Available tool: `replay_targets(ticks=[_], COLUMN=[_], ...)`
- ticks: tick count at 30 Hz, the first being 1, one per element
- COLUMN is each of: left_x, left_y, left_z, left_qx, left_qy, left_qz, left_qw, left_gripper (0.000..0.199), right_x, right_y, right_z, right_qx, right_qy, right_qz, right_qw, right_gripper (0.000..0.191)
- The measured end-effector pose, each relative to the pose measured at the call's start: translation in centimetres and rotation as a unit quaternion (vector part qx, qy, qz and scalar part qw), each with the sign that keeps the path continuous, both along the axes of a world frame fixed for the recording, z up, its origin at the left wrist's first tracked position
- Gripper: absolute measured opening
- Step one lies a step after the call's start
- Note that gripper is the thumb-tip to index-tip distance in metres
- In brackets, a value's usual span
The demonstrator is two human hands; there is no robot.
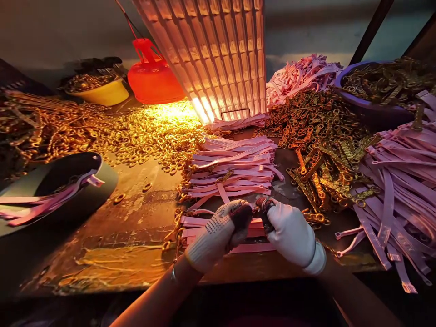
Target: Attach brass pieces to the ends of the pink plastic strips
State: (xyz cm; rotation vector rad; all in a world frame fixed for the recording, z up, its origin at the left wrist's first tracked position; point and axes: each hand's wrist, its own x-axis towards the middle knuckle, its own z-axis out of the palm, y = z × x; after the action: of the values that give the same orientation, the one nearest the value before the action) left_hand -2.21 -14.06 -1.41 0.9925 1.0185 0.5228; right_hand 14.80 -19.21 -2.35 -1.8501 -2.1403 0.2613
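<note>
A fumble threatens

White-gloved left hand point(218, 231) and right hand point(293, 232) curl close together (whether gripping anything, I cannot tell) above flat pink fabric-like straps point(235, 160) on the brown surface point(136, 211); bulky gloving could drop parts among gold-coloured metal rings point(163, 145).

Gloves point(211, 235) knit cloth — pink straps point(238, 156) smooth; rings point(160, 136) glossy metal — tabletop point(134, 213) scuffed, rough wood.

Small piece point(255, 207) pinched between left hand point(218, 234) and right hand point(293, 234), too covered to be identified, green bin point(108, 179) by the bench's point(136, 206) left edge cut off by the frame, bulb hidden by red shade point(153, 84).
</note>
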Motion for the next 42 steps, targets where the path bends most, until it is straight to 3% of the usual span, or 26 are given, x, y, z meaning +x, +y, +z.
replay_targets(ticks=[3, 5, 7, 9, 12, 14, 16, 19, 22, 25, 28, 31, 36, 42], left_x=[-0.2, -0.3, -0.3, -0.3, -0.4, -0.4, -0.3, 0.0, 0.1, 0.0, -0.1, -0.3, -0.9, 0.0], left_y=[-0.4, -0.3, -0.1, 0.2, 0.6, 0.8, 1.0, 1.3, 1.3, 1.1, 0.5, -0.4, -1.4, -1.0], left_z=[-0.3, -0.7, -1.2, -1.6, -1.7, -2.0, -2.6, -4.0, -4.6, -3.8, -2.9, -3.2, -4.5, -3.9], left_qx=[0.008, 0.096, 0.227, 0.285, 0.147, 0.085, 0.163, 0.326, 0.307, 0.243, 0.297, 0.351, 0.388, 0.372], left_qy=[0.009, 0.051, 0.100, 0.109, 0.043, 0.023, 0.042, 0.066, 0.056, 0.060, 0.083, 0.125, 0.203, 0.163], left_qz=[0.011, -0.008, -0.012, -0.025, -0.116, -0.162, -0.170, -0.162, -0.176, -0.149, -0.128, -0.140, -0.140, -0.173], left_qw=[1.000, 0.994, 0.969, 0.952, 0.981, 0.983, 0.971, 0.929, 0.934, 0.956, 0.942, 0.918, 0.888, 0.897], left_gripper=[0.040, 0.038, 0.036, 0.035, 0.042, 0.042, 0.035, 0.014, 0.015, 0.027, 0.027, 0.021, 0.021, 0.025], right_x=[-0.7, -1.1, -1.3, -1.5, -1.4, -1.1, -0.7, -0.6, -0.8, -0.8, -0.5, -0.3, -0.6, -0.7], right_y=[0.2, 0.3, 0.4, 0.3, 0.0, -0.2, -0.3, -0.3, -0.6, -1.1, -1.0, -0.2, -0.1, -1.0], right_z=[0.5, 0.5, 0.2, -0.4, -1.7, -2.4, -2.9, -3.2, -2.4, -0.4, 1.5, 2.1, 1.3, 0.8], right_qx=[-0.012, -0.015, -0.001, 0.042, 0.135, 0.182, 0.207, 0.220, 0.176, 0.045, -0.102, -0.202, -0.228, -0.177], right_qy=[-0.062, -0.081, -0.094, -0.112, -0.134, -0.143, -0.149, -0.154, -0.143, -0.134, -0.143, -0.147, -0.160, -0.182], right_qz=[-0.007, -0.009, -0.021, -0.039, -0.028, -0.003, 0.013, 0.011, -0.018, -0.012, 0.003, -0.016, 0.004, 0.070], right_qw=[0.998, 0.997, 0.995, 0.992, 0.981, 0.973, 0.967, 0.963, 0.974, 0.990, 0.984, 0.968, 0.960, 0.965], right_gripper=[0.021, 0.021, 0.018, 0.015, 0.019, 0.022, 0.022, 0.021, 0.022, 0.030, 0.031, 0.021, 0.015, 0.018])
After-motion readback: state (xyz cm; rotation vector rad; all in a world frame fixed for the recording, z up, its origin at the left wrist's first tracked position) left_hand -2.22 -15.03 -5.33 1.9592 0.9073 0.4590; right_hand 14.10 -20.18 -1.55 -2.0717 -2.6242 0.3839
